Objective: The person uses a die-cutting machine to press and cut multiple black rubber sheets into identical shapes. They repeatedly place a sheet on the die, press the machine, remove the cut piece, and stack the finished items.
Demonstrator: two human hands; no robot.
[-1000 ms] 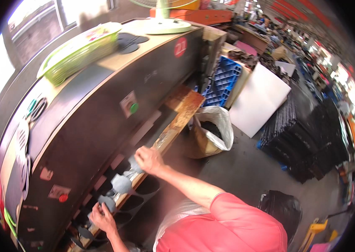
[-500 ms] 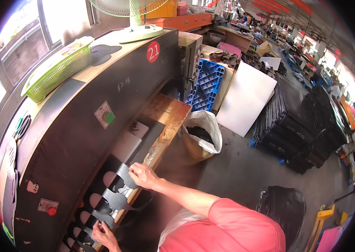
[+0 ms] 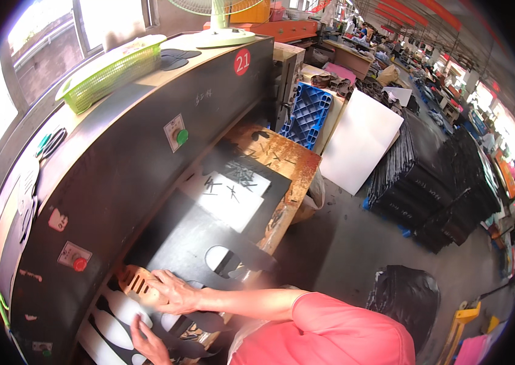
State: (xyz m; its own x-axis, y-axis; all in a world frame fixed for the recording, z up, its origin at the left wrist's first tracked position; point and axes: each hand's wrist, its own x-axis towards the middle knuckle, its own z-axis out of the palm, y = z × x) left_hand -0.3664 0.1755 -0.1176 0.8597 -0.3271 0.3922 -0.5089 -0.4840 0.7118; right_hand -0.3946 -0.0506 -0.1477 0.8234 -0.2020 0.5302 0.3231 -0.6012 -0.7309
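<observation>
Your right hand (image 3: pixel 178 294) is closed over the near end of an orange slotted block (image 3: pixel 134 282), which sits low beside the machine's black panel (image 3: pixel 117 194). Your left hand (image 3: pixel 153 348) is blurred beside white rounded shapes (image 3: pixel 111 327); you can't tell whether it grips anything. Farther along the wooden tabletop (image 3: pixel 306 161), dark scraps lie on a white sheet (image 3: pixel 228 210). The panel carries 2 buttons, green (image 3: pixel 182 137) and red (image 3: pixel 80 264).

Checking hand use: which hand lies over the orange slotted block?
The right hand, laid partly over the slotted block; the left hand is lower, nearer the picture's bottom edge.
</observation>
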